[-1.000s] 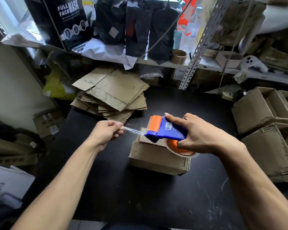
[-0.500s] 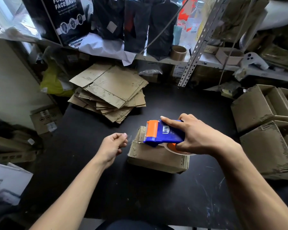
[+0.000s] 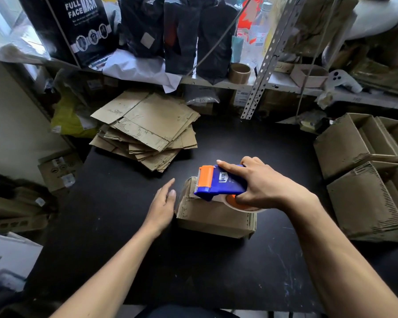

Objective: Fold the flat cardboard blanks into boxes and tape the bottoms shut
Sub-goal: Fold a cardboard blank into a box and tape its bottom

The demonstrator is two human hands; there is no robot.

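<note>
The right hand (image 3: 262,187) gripped the tape dispenser (image 3: 218,183) atop the light, crushable cardboard box (image 3: 214,216); the left hand (image 3: 162,206), fingers straight, steadied its stiffer left edge

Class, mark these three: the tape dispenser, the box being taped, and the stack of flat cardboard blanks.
tape dispenser (image 3: 223,183), head view, blue body.
box (image 3: 213,220), head view, near side wall.
stack of flat cardboard blanks (image 3: 152,125), head view, top sheet.
</note>
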